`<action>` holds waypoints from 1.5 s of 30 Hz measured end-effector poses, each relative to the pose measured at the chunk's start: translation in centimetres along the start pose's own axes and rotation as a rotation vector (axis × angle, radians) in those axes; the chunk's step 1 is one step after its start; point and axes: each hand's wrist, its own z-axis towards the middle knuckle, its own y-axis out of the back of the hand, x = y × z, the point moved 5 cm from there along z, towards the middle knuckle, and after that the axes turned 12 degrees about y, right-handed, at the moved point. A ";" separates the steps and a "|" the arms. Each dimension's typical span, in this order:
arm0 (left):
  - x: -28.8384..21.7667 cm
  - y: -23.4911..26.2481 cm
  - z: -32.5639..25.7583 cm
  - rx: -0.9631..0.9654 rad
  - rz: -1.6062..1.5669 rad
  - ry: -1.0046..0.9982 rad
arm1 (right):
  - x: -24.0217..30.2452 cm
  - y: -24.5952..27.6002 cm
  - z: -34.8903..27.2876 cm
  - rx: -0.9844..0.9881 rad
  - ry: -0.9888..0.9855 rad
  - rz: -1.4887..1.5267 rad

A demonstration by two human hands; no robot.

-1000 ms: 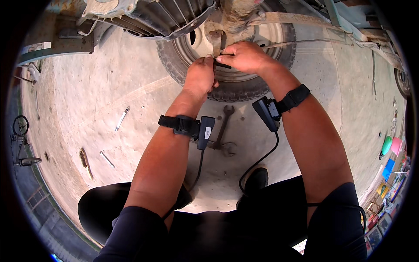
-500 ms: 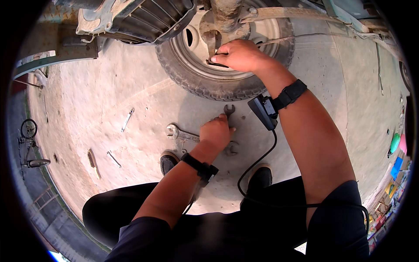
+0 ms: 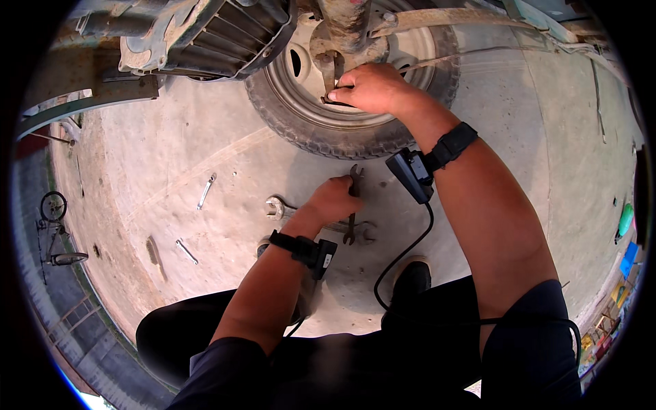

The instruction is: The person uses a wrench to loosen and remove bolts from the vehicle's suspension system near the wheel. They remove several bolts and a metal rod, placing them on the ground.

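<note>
Since the earlier frames the left hand (image 3: 333, 200) has come down off the wheel to the concrete floor (image 3: 164, 157) and closed round a wrench, while the right hand (image 3: 369, 87) has stayed up at the hub.

Largest in view is the wheel (image 3: 321, 130), a worn tyre on a pale rim lying flat on the floor, with rusty vehicle parts (image 3: 198, 37) hanging over its far side. The right hand rests on the rim's centre, its grip pinched together on a small dark piece of metal against the hub (image 3: 331, 65) (what that piece is cannot be made out).

Nearer the person than that grip, just past the tyre's edge, the left hand's grip is clamped on the shaft of a dark open-ended wrench (image 3: 353, 179); the wrench's upper jaw stands clear above the fingers and its lower end shows below them, near the floor. Directly beside this grip, towards the person's left, a larger silver ring spanner (image 3: 275, 206) lies on the floor, its shaft running under the hand.

Further to the left of the grip, well apart from it, lie a slim silver wrench (image 3: 206, 190) and, nearer the person, a smaller one (image 3: 186, 251). Both wrists wear black straps, the right one with a small black device (image 3: 408, 174) and a cable.
</note>
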 end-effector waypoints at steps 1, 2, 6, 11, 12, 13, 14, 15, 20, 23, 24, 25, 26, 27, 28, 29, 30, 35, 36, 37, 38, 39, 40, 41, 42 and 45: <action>0.1 0.5 -0.2 0.073 -0.070 -0.022 | -0.1 0.1 -0.1 0.005 -0.007 0.008; 0.6 1.1 0.0 0.027 -0.075 -0.043 | -0.1 0.2 -0.1 -0.002 -0.002 0.008; 2.2 2.1 0.0 -0.054 -0.024 -0.061 | 0.1 0.2 0.0 0.008 0.008 0.024; 1.0 3.3 -1.7 0.020 -0.298 -0.006 | 0.2 0.3 -0.2 0.008 -0.012 -0.017; 0.8 4.3 -2.2 0.029 -0.420 0.025 | 0.2 0.5 -0.3 0.010 -0.021 0.015; 0.8 5.5 -2.9 0.032 -0.544 0.062 | 0.5 0.5 -0.2 0.013 -0.021 0.050; 0.2 7.0 -3.6 -0.030 -0.571 0.015 | 0.4 0.6 -0.3 0.015 -0.020 0.040; 0.2 8.5 -4.2 -0.064 -0.619 -0.005 | 0.4 0.6 -0.3 0.017 -0.018 0.031; -0.1 14.6 -6.7 -0.591 -0.920 -0.297 | -0.1 0.1 0.0 0.012 -0.011 -0.022; -1.3 15.3 -7.7 -0.781 -0.851 -0.463 | 0.0 0.1 0.1 0.008 0.003 -0.030; -1.6 14.9 -7.7 -0.822 -0.852 -0.491 | 0.0 0.1 0.1 0.012 0.005 -0.041; -1.9 14.5 -7.6 -0.863 -0.853 -0.518 | 0.1 0.1 0.2 0.017 0.008 -0.051; -2.0 14.1 -7.9 -0.893 -0.843 -0.469 | 0.2 0.2 0.2 0.026 0.003 -0.049; -2.3 13.8 -8.0 -0.936 -0.798 -0.473 | 0.2 0.2 0.2 0.035 -0.003 -0.046; -2.6 13.5 -8.1 -0.976 -0.753 -0.479 | 0.1 0.1 0.2 0.044 -0.010 -0.044; -3.1 13.3 -8.4 -1.016 -0.707 -0.484 | 0.1 0.2 0.2 0.028 -0.005 -0.038; -3.6 13.0 -8.9 -1.058 -0.612 -0.467 | 0.0 0.2 0.2 0.012 -0.001 -0.032; -3.6 11.3 -8.4 -1.100 -0.409 -0.573 | 0.1 0.3 0.2 -0.001 0.012 -0.029; -3.5 10.9 -8.2 -1.106 -0.378 -0.581 | 0.2 0.3 0.2 0.001 0.011 -0.022; -3.6 10.6 -8.2 -1.110 -0.348 -0.590 | 0.1 0.3 0.1 0.003 0.008 -0.015; -3.6 10.5 -8.2 -1.117 -0.331 -0.590 | 0.0 0.2 0.1 -0.002 0.009 -0.013; -3.7 10.3 -8.4 -1.123 -0.311 -0.602 | 0.0 0.1 0.2 -0.006 0.011 -0.010; -3.9 10.0 -8.6 -1.129 -0.291 -0.614 | 0.0 0.2 0.2 -0.011 0.012 -0.007; -4.0 9.8 -8.8 -1.135 -0.271 -0.626 | 0.0 0.1 0.1 -0.003 0.007 -0.008; -4.1 9.6 -8.8 -1.132 -0.265 -0.634 | -0.1 0.1 0.1 0.004 0.002 -0.009; -4.4 9.2 -9.0 -1.117 -0.239 -0.653 | 0.0 0.2 0.1 -0.011 0.011 -0.007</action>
